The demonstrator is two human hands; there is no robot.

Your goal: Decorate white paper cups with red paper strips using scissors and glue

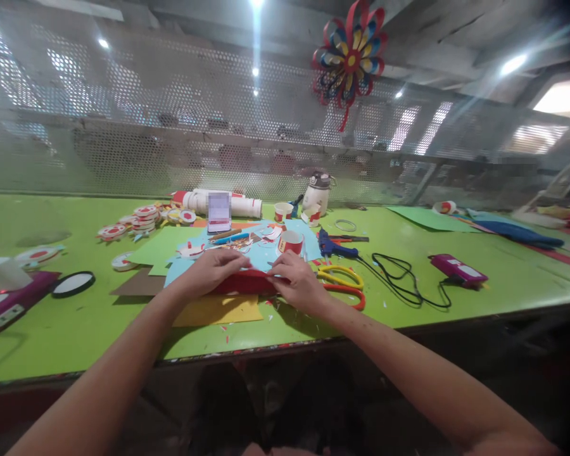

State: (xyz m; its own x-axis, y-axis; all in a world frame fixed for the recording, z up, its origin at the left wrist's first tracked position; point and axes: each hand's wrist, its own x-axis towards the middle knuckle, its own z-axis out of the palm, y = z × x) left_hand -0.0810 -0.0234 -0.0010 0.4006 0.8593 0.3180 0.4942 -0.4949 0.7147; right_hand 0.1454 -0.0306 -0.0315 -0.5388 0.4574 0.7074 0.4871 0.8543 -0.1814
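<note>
Red paper-like piece (249, 284) lies by the near side of the light-blue sheet (261, 252), narrowed fingers of the right hand (296, 282) pinching its edge while the left hand (215, 268) bends over it, grip impossible to tell, in what looks like a positioning step calling for steady fingertips.

left hand (215, 269) near right hand (298, 283)

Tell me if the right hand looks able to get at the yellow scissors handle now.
Probably yes: the yellow scissors handle lies close beside the right hand, its loop seemingly uncovered. The hand looks busy at the red piece, though, and would likely have to leave that first.
</note>
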